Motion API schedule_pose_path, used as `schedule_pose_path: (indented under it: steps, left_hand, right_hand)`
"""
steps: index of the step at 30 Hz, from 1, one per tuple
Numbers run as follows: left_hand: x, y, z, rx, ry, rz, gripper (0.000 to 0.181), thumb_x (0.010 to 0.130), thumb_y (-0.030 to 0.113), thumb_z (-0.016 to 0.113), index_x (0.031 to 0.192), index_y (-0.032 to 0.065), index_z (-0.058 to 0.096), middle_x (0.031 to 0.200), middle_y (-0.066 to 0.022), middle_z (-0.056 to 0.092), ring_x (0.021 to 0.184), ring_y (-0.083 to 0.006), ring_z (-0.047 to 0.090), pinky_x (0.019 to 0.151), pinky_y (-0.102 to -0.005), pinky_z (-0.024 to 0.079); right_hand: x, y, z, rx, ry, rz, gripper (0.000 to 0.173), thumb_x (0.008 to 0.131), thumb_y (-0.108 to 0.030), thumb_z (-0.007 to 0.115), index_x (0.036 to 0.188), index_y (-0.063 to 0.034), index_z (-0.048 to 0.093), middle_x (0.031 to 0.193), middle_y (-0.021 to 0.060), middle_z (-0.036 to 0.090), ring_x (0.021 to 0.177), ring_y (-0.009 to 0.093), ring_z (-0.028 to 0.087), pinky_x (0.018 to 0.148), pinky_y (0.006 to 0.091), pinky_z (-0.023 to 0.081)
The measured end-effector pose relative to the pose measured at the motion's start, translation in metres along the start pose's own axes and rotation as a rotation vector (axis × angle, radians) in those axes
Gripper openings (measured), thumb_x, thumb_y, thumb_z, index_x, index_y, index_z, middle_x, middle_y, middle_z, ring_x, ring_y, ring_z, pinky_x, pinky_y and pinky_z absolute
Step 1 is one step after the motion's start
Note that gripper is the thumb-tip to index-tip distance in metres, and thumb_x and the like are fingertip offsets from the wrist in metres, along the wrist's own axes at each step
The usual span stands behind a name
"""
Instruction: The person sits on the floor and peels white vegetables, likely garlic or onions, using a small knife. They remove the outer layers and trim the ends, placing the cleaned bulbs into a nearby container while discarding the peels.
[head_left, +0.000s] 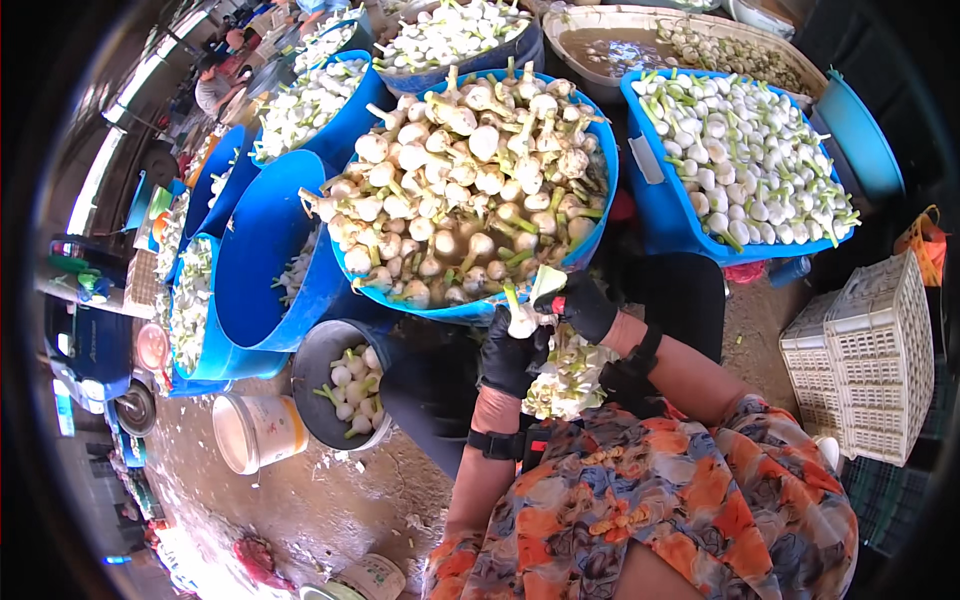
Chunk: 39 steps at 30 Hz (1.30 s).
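My left hand (513, 354), in a black glove, grips a white garlic bulb (523, 322) with a short green stem. My right hand (587, 307), also gloved in black, is closed on a pale piece of peeled skin (549, 282) right beside the bulb. Both hands are over the near rim of a round blue tub (609, 187), heaped with unpeeled garlic bulbs (450, 169) in brownish water. A pile of garlic peelings (571, 375) lies below the hands, by my lap. A grey bucket (311, 375) at the left holds peeled bulbs (356, 390).
A rectangular blue tub (652, 217) of peeled bulbs stands at the right, near stacked white plastic crates (874, 360). A deep blue tub (251, 247) and a white bucket (262, 433) are at the left. A person (216, 88) sits in the distance, upper left.
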<state>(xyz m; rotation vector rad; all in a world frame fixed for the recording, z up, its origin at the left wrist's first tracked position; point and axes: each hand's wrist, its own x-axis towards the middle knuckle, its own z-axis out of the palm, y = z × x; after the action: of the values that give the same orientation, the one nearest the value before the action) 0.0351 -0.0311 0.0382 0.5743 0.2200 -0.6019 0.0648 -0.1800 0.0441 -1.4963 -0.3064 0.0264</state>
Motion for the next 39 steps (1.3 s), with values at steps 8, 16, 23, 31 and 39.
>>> schedule_pose_path:
  steps: [8,16,23,31,39]
  left_hand:
    - [-0.001,-0.015,-0.008,0.487,0.223,0.433,0.033,0.066,0.012,0.07,0.091,0.0005,0.051,0.068,-0.0047,0.054,0.05,-0.0142,0.052,0.045,-0.0272,0.043]
    - [-0.008,-0.016,-0.016,0.52,0.067,0.449,0.056,0.056,0.007,0.074,0.106,-0.0008,0.049,0.089,-0.0057,0.056,0.077,-0.0154,0.055,0.064,-0.0262,0.047]
    - [-0.014,-0.016,-0.001,0.626,0.123,0.505,0.053,0.055,-0.006,0.071,0.103,0.0031,0.051,0.097,-0.0068,0.055,0.087,-0.016,0.053,0.074,-0.029,0.048]
    - [-0.017,-0.023,-0.009,0.67,0.122,0.572,0.041,0.062,-0.009,0.065,0.1,0.0006,0.053,0.097,-0.0068,0.055,0.089,-0.0164,0.053,0.078,-0.0296,0.045]
    - [-0.013,-0.016,-0.003,0.191,0.02,0.487,0.029,0.081,0.017,0.052,0.102,-0.0023,0.05,0.117,-0.02,0.046,0.11,-0.0303,0.043,0.092,-0.0397,0.035]
  right_hand:
    - [-0.01,0.022,0.01,-0.226,0.08,-0.025,0.025,0.061,-0.002,0.06,0.086,0.0002,0.059,0.072,0.0135,0.061,0.065,0.018,0.058,0.06,0.0298,0.044]
    - [-0.012,0.022,-0.019,-0.896,-0.025,0.222,0.032,0.064,-0.018,0.058,0.094,-0.0064,0.058,0.08,0.0191,0.058,0.075,0.033,0.056,0.067,0.0415,0.044]
    - [-0.037,0.022,-0.024,-0.542,-0.109,-0.06,0.06,0.07,-0.013,0.06,0.125,-0.0107,0.035,0.092,0.0159,0.059,0.089,0.028,0.057,0.078,0.0355,0.043]
    - [-0.023,-0.001,-0.007,-0.255,-0.084,0.073,0.016,0.07,-0.001,0.06,0.085,0.0007,0.055,0.071,0.0104,0.058,0.068,0.016,0.056,0.061,0.0296,0.043]
    - [-0.041,0.031,0.006,-0.791,-0.272,0.179,0.015,0.069,-0.015,0.054,0.076,-0.003,0.053,0.074,0.018,0.057,0.072,0.035,0.054,0.063,0.0412,0.043]
